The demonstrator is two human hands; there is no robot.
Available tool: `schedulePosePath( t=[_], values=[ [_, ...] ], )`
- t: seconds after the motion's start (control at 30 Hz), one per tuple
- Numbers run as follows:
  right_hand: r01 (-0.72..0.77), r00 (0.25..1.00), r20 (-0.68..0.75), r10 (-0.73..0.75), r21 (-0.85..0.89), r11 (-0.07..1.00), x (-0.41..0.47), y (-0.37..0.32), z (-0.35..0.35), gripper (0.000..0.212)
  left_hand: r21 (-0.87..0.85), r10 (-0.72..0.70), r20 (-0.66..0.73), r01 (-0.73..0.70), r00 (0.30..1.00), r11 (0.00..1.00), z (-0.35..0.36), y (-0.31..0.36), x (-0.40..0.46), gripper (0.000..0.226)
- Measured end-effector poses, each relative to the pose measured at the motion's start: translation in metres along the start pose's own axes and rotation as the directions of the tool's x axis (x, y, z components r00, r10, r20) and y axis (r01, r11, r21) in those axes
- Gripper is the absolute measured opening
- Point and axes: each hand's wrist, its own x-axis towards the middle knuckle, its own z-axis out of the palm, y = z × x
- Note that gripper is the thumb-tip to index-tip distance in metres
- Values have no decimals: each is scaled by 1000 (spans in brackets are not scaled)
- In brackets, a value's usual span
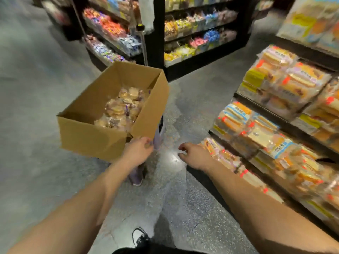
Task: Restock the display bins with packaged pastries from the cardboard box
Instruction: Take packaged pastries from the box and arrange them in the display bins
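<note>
Head view is showing my left hand (140, 150) touching the near corner of the cardboard box (102, 136), fingers curling on its edge. My right hand (192, 154) is hanging loosely curled, holding nothing. The packaged pastries (122, 109) are lying inside the box; they are probably light, soft and crushable, so I am planning to take them by the wrapper.
</note>
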Motion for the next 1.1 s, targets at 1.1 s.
schedulePosePath(
  t=[1.1],
  values=[
    [223,966,230,-116,-521,824,565,-100,-78,37,-250,-413,250,470,876,846,-60,-180,386,20]
  ],
)
